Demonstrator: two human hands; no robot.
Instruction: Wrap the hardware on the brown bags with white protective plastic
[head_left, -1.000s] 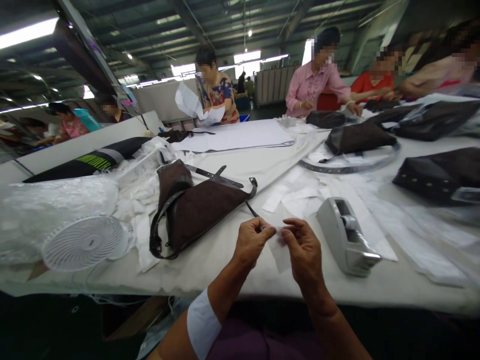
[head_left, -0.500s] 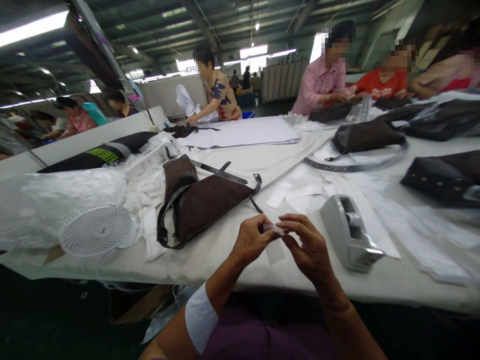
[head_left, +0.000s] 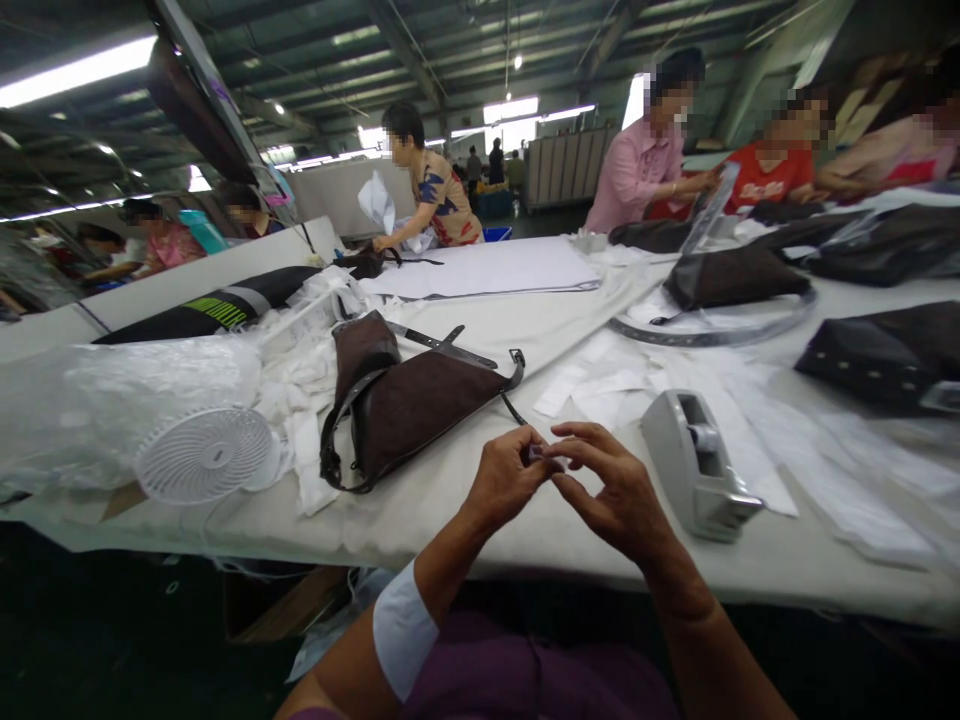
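Observation:
My left hand [head_left: 504, 478] is closed in a pinch on a small pale piece [head_left: 535, 453], mostly hidden by the fingers. Beside it, my right hand [head_left: 611, 490] has its fingers spread and bent, with the fingertips close to or touching the left fingertips. Just beyond my left hand lies a dark brown bag [head_left: 427, 405] with black straps and a buckle. To the right of my right hand stands a grey tape dispenser [head_left: 697, 465].
A white fan [head_left: 206, 455] and clear plastic [head_left: 127, 385] are at the left. White paper strips [head_left: 600, 385] lie beyond my hands. More dark bags [head_left: 739, 275] are at the right. Several people work across the white table [head_left: 450, 535].
The pale strip that hung below my fingers no longer shows. My right hand has shifted slightly left. Across the table, the person in pink has raised a clear strip.

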